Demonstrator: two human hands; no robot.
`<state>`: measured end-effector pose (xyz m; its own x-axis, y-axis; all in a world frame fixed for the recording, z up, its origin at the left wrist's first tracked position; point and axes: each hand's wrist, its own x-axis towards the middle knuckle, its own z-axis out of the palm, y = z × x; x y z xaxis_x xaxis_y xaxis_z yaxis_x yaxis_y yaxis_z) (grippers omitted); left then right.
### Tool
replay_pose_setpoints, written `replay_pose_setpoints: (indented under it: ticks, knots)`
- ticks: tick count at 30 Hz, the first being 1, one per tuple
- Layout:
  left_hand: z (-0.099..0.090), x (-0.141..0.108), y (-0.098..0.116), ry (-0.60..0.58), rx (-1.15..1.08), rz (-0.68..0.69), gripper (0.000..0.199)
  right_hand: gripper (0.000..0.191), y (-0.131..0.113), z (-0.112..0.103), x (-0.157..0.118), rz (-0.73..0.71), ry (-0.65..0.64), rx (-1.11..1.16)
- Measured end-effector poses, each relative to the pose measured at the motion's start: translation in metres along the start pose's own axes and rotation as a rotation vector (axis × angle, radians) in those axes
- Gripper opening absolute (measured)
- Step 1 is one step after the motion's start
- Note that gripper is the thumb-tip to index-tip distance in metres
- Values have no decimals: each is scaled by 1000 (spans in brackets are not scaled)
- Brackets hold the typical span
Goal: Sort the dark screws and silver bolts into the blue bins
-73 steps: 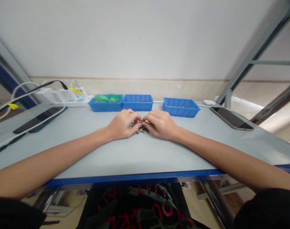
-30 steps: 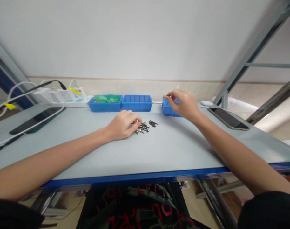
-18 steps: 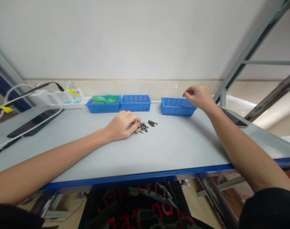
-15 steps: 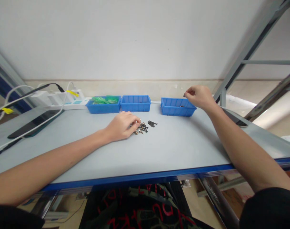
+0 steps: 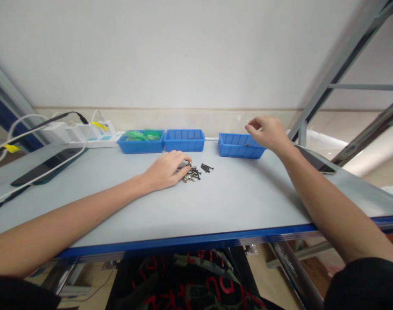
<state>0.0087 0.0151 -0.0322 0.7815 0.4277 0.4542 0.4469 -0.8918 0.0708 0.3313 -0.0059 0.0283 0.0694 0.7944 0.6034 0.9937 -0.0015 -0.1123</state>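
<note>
My left hand rests on the table at the left side of a pile of mixed screws, its thumb and forefinger apart at the pile's edge. Just right of the pile lies a small group of dark screws. My right hand is raised over the right end of the right blue bin. Its thumb and forefinger are pinched together; whatever they may hold is too small to make out. A few small pieces lie inside that bin.
A middle blue bin stands beside a left blue bin with green bags. A power strip with cables and a dark phone are at the left. Metal frame bars rise at the right.
My right hand has shifted very slightly left above the right bin. A small dark piece seen at its fingertips before no longer shows. My left hand has barely moved.
</note>
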Motion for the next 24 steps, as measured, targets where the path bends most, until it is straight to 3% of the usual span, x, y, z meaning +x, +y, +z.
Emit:
replay_pose_setpoints:
  ticks: [5,8,10,13,18,24]
  knots:
    - [-1,0,0,-24,-4,-20,27,24,-46,-4,-18,-262,-94,56]
    - [-1,0,0,-22,1,-22,28,22,-73,-5,-33,-421,-304,52]
    - [-1,0,1,-22,2,-23,28,21,-84,-5,-41,-514,-510,59]
    - [-1,1,1,-31,-3,-26,27,20,-90,-2,-48,-506,-690,42]
    - [-1,1,1,-42,-28,-27,27,22,-81,9,-46,-408,-660,-6]
    - [0,1,0,-33,-31,-15,26,28,-77,18,-41,-410,-667,16]
